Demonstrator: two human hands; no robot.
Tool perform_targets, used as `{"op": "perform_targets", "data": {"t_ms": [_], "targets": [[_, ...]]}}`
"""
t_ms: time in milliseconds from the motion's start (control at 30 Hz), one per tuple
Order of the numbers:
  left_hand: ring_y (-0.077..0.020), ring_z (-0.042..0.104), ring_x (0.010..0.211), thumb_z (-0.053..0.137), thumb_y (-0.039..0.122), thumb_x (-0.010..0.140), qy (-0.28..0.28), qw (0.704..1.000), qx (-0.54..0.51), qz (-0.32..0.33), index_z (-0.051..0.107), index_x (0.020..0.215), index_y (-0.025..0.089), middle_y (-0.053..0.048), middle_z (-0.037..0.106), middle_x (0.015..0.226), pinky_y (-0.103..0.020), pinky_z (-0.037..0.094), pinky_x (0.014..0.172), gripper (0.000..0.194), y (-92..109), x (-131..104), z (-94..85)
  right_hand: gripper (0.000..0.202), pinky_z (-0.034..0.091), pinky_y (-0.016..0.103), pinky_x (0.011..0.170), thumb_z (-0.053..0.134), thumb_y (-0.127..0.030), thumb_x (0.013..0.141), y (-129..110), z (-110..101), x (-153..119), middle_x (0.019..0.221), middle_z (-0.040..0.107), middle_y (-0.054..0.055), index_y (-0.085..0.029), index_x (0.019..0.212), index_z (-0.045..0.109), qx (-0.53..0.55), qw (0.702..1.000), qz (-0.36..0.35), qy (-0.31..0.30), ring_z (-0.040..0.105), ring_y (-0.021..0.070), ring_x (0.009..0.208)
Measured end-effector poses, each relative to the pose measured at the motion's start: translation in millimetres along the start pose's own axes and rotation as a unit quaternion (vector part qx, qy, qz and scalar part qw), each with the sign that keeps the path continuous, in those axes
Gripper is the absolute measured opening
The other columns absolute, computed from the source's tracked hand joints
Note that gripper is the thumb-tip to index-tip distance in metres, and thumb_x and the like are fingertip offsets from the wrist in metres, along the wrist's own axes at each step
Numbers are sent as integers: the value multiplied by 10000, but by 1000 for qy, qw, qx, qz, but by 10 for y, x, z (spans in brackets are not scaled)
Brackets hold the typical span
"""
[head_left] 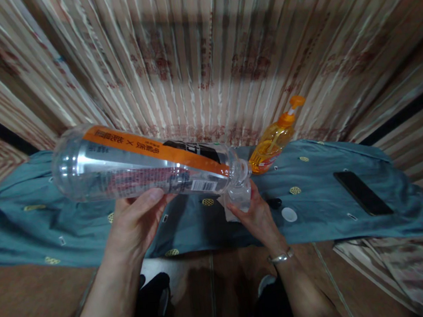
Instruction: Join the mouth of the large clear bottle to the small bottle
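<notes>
A large clear bottle point(139, 161) with an orange and silver label lies tilted almost level, its mouth toward the right. My left hand point(138, 220) holds it from below, the thumb on its near side. In my right hand point(254, 214) is a small clear container point(239, 196), fingers wrapped round it, right under the big bottle's mouth. Whether liquid passes between them cannot be made out. Behind my right hand stands an orange pump bottle point(272, 141).
A green patterned cloth point(189, 232) covers the narrow surface. On it, to the right, lie a round white cap point(289, 215), a small black object point(274, 203) and a dark phone point(362, 193). A pleated striped curtain point(192, 54) hangs behind.
</notes>
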State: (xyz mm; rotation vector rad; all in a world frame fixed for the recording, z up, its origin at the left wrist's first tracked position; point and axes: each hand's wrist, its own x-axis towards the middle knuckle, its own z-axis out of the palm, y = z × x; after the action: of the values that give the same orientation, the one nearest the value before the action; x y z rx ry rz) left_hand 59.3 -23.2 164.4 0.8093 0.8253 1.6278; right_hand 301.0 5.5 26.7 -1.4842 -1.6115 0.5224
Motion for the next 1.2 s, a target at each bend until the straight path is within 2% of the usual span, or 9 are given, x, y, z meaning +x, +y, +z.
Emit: {"op": "perform_targets", "data": {"t_ms": [200, 367, 500, 600, 667, 800, 967, 1133, 1200], "targets": [[-299, 820, 895, 1015, 238, 613, 4, 1000, -4, -6, 718, 1373, 282, -58, 846, 920, -489, 673, 949, 818, -10, -1, -50, 817, 605, 494, 1096, 781, -477, 854, 69, 28, -10, 1427, 712, 201, -130, 1533, 487, -11, 1000, -20, 13, 717, 341, 1302], [-290, 816, 855, 1023, 272, 602, 6, 1000, 8, -2, 717, 1374, 278, -65, 845, 914, -477, 687, 907, 831, 0, -13, 7, 820, 605, 499, 1094, 780, -465, 852, 89, 42, -17, 1427, 714, 199, -136, 1541, 481, -19, 1000, -18, 15, 710, 346, 1314], [-269, 810, 795, 1029, 236, 555, 29, 999, 6, 11, 735, 1336, 291, -34, 833, 848, -432, 703, 839, 836, 12, -11, 24, 815, 601, 502, 1099, 783, -445, 844, 70, 29, -15, 1422, 716, 197, -135, 1536, 484, -16, 1000, -14, 10, 710, 348, 1313], [-281, 815, 872, 1002, 232, 618, 9, 1000, 9, 5, 749, 1308, 309, -38, 841, 900, -433, 697, 862, 739, 12, -6, -1, 818, 590, 495, 1118, 783, -428, 843, 62, 20, -14, 1435, 708, 194, -133, 1542, 477, -12, 1000, -12, 7, 703, 339, 1326], [-287, 814, 900, 1003, 236, 625, 6, 1000, 8, 4, 746, 1318, 309, -47, 846, 941, -443, 691, 885, 743, 10, -4, -8, 810, 590, 486, 1121, 781, -428, 848, 59, 17, -14, 1440, 706, 189, -138, 1541, 481, -8, 1000, -11, 3, 703, 332, 1325], [-260, 808, 830, 1048, 224, 527, 34, 999, -3, 10, 750, 1309, 298, -35, 842, 896, -399, 698, 832, 840, 14, 0, 13, 821, 581, 485, 1133, 790, -432, 840, 57, 19, -16, 1463, 691, 200, -128, 1538, 484, -6, 1000, -11, 10, 693, 337, 1341], [-234, 812, 857, 1043, 246, 563, 14, 1000, 3, 5, 743, 1326, 281, -35, 841, 891, -351, 689, 854, 820, 19, 5, 26, 829, 575, 495, 1138, 777, -414, 849, 76, 24, -17, 1452, 699, 197, -131, 1558, 457, -6, 1000, -6, -1, 687, 334, 1352], [-201, 798, 729, 1092, 250, 382, 66, 998, -13, 16, 765, 1280, 276, -9, 817, 774, -259, 683, 703, 956, 34, 3, 108, 812, 593, 482, 1110, 785, -430, 844, 69, 16, -13, 1438, 705, 203, -126, 1533, 482, -1, 1000, -11, 6, 710, 337, 1316], [-198, 797, 720, 1094, 238, 372, 69, 997, -15, 13, 769, 1268, 270, -9, 815, 761, -255, 681, 704, 954, 38, -2, 120, 792, 599, 470, 1102, 780, -419, 849, 52, 9, -10, 1431, 712, 190, -137, 1529, 490, 3, 1000, -14, 4, 719, 330, 1301]]}}
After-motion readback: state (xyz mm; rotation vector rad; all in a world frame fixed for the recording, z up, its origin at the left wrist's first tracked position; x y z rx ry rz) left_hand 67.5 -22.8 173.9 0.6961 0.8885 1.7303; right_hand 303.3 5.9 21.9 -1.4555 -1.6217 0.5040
